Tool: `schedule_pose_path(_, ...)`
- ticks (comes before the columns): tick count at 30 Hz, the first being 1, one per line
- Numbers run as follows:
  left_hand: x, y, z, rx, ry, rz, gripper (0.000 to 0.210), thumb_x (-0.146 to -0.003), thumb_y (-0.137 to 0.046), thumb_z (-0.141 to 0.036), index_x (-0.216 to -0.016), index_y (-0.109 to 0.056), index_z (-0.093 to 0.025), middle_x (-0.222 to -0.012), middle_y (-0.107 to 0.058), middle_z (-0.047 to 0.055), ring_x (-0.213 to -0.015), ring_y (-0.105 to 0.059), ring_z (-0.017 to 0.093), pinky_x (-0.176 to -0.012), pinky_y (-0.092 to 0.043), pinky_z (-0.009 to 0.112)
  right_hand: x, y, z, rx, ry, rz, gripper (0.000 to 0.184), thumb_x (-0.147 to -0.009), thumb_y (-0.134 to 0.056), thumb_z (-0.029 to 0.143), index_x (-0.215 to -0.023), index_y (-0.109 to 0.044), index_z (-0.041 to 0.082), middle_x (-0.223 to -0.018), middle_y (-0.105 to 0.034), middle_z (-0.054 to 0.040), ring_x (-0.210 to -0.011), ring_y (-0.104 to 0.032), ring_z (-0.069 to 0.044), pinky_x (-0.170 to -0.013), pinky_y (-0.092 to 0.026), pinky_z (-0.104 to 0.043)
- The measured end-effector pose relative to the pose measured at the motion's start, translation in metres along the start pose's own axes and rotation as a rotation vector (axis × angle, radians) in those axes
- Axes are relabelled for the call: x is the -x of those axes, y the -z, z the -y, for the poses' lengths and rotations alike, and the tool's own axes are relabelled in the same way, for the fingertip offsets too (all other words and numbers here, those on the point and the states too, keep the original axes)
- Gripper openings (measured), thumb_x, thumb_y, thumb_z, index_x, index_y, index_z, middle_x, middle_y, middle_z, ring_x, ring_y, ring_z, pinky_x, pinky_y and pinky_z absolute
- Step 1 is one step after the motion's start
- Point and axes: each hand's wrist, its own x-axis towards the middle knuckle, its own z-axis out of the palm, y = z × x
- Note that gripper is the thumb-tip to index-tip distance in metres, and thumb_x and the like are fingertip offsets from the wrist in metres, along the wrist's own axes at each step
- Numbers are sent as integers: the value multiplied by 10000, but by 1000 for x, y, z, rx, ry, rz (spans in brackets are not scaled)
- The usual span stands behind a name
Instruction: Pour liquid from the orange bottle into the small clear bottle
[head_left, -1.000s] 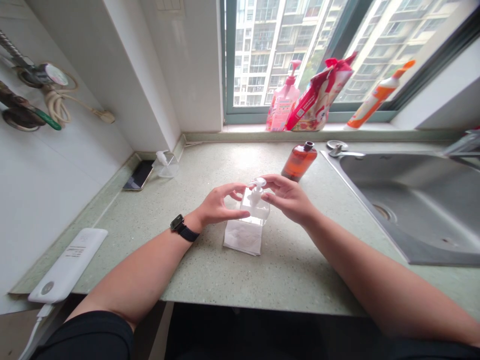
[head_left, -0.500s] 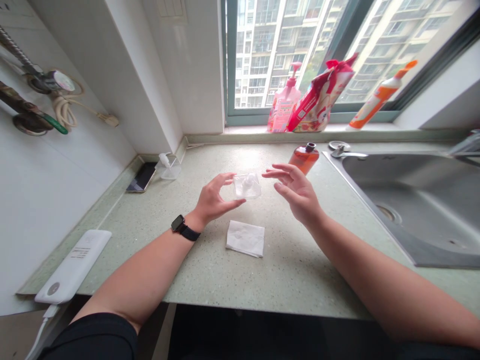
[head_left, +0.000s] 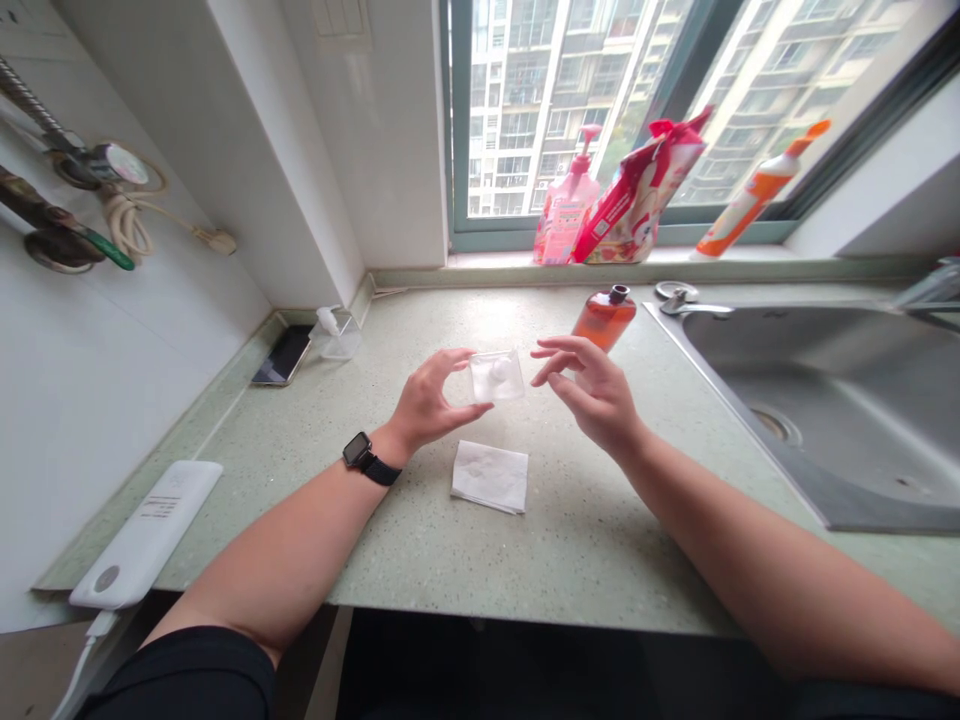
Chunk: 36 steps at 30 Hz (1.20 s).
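Note:
My left hand (head_left: 435,397) grips a clear, square-shaped plastic bottle (head_left: 487,385) between thumb and fingers, over the middle of the counter. A pale round neck or opening shows on the bottle's upper side. To its right, my right hand (head_left: 589,390) hangs with fingers apart and nothing in them, not touching the bottle. Just behind the right hand stands an uncapped bottle of orange-red liquid (head_left: 604,318), its lower part hidden by that hand. A folded white paper tissue (head_left: 490,477) lies on the counter nearer to me.
At the left back are a phone (head_left: 283,355) and a clear container with a white pump (head_left: 339,338). A white power bank (head_left: 150,530) lies at the left edge. The steel sink (head_left: 840,400) is on the right. A pink pump bottle (head_left: 564,215) stands on the sill.
The fingers of my right hand have bent a little and dropped slightly. The clear bottle in my left hand has tilted slightly; everything else stays in place.

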Motion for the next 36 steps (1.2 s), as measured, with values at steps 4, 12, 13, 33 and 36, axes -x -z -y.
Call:
schedule_pose_path(4, 0, 0, -1, -20, 10, 32, 683, -847, -903, -508, -1393, -610, -221, -1319, -729, 129, -1180, -760, 294, -1070, -635, 513, 1, -2, -1, -18, -10, 32, 508, -959, -674, 233, -1445, -594, 358, -1197, -779, -36, -1285, -713, -291, -1200, -500, -571)
schedule_pose_path(12, 0, -2, -2, 17, 16, 63, 689, -845, -906, -505, -1400, -609, -225, -1322, -729, 128, -1184, -754, 293, -1084, -625, 515, 5, -5, -3, -32, -60, 207, 663, -930, -781, 348, -1547, -537, 354, -1510, -678, -87, -1312, -711, -305, -1212, -505, -570)
schedule_pose_path(13, 0, -2, -1, 11, 24, 58, 692, -843, -907, -512, -1396, -611, -221, -1319, -727, 131, -1182, -754, 294, -1074, -629, 511, 5, -3, -4, -26, -74, 168, 596, -939, -779, 364, -1500, -580, 343, -1432, -726, -83, -1258, -737, -297, -1182, -530, -559)
schedule_pose_path(33, 0, -3, -9, 66, -56, 158, 674, -829, -917, -476, -1382, -625, -224, -1314, -755, 134, -1153, -761, 284, -1026, -639, 484, 2, -6, -7, 68, 59, 257, 293, -986, -752, 418, -1271, -792, 361, -1591, -588, -87, -1522, -528, -323, -1260, -443, -630)
schedule_pose_path(36, 0, -2, -10, 15, -48, 131, 667, -821, -916, -505, -1354, -625, -229, -1249, -765, 117, -1095, -775, 276, -994, -642, 470, 2, -10, -7, 109, 73, 194, 242, -978, -755, 402, -1200, -801, 317, -1440, -686, -111, -1403, -625, -318, -1229, -477, -616)
